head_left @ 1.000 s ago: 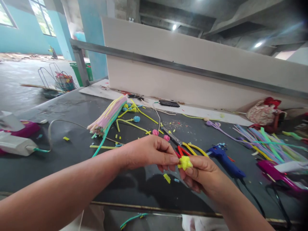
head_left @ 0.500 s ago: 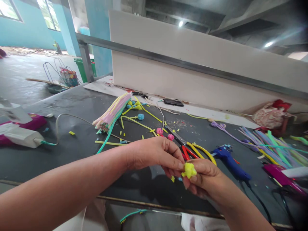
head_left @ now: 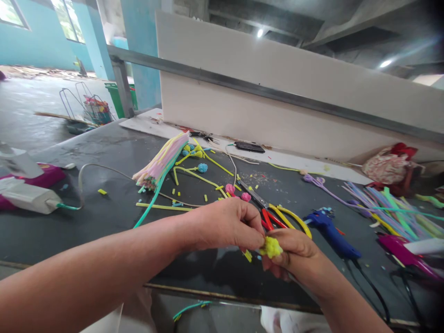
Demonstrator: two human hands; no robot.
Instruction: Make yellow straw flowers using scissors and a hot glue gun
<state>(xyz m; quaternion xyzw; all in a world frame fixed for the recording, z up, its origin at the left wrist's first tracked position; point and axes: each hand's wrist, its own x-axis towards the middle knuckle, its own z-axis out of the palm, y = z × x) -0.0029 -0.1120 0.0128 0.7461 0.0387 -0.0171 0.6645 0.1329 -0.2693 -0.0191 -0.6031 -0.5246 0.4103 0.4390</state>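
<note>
Over the near edge of the dark table (head_left: pixel 104 231), both my hands meet on a small yellow fuzzy ball (head_left: pixel 271 247) of twisted pipe cleaner. My right hand (head_left: pixel 294 256) is curled around it from below, fingers closed. My left hand (head_left: pixel 231 224) pinches its left side with thumb and fingertips. A short yellow offcut (head_left: pixel 247 255) lies just under my left fingers. Red-and-yellow-handled scissors (head_left: pixel 274 216) lie on the table right behind my hands.
A bundle of pastel pipe cleaners (head_left: pixel 161 162) lies centre-left among yellow stems, blue and pink pompoms (head_left: pixel 230 188). A blue glue gun (head_left: pixel 331 233) sits right, more pipe cleaners (head_left: pixel 391 208) far right. A white-and-magenta glue gun (head_left: pixel 27 194) is at left. A white partition (head_left: pixel 277 92) backs the table.
My left fingers have closed in tighter on the yellow ball, and both hands have shifted slightly. The camera view has moved a little.
</note>
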